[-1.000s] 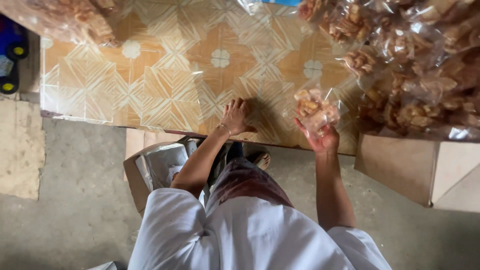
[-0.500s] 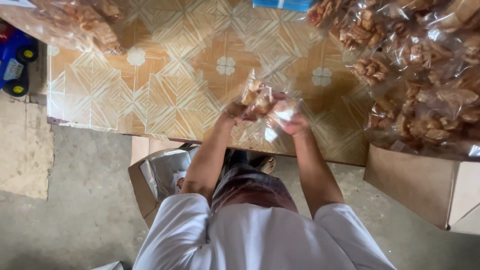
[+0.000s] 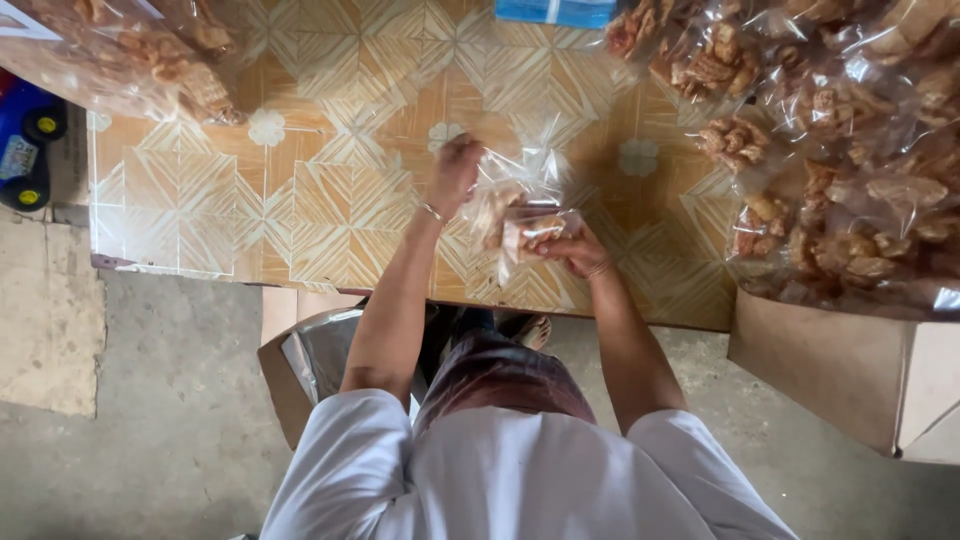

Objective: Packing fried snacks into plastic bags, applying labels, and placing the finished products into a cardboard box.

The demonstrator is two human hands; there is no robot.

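Centrally, one small clear bag (image 3: 520, 215) of brown fried snacks, held above the patterned bench (image 3: 300, 200), just below the frame's middle.

Handling, as judged: light; thin film, soft and crinkly, likely slippery; the contents look brittle and would crush under a squeeze. Best taken by the empty film at the neck, with support beneath the filled part and no pressure on its sides.

Left hand (image 3: 455, 175): clenched on the gathered neck of the bag, at its upper left.
Right hand (image 3: 570, 248): fingers closed under and around the filled lower part, cradling it.

Containers:
- Bag in hand: partly filled with a few pale brown pieces; top still loose, not visibly sealed.
- Heap of filled bags (image 3: 840, 150), upper right of the frame: many clear packets of the same brown pieces, stacked and overlapping.
- Larger bag (image 3: 150, 50), upper left: same kind of snack, lying on the bench.
- Cardboard box (image 3: 840, 370), lower right, below the bench edge: contents not visible.
- Open box (image 3: 310, 365) on the floor by the person's knees: interior mostly hidden.

Also: blue packet (image 3: 555, 10), top edge.
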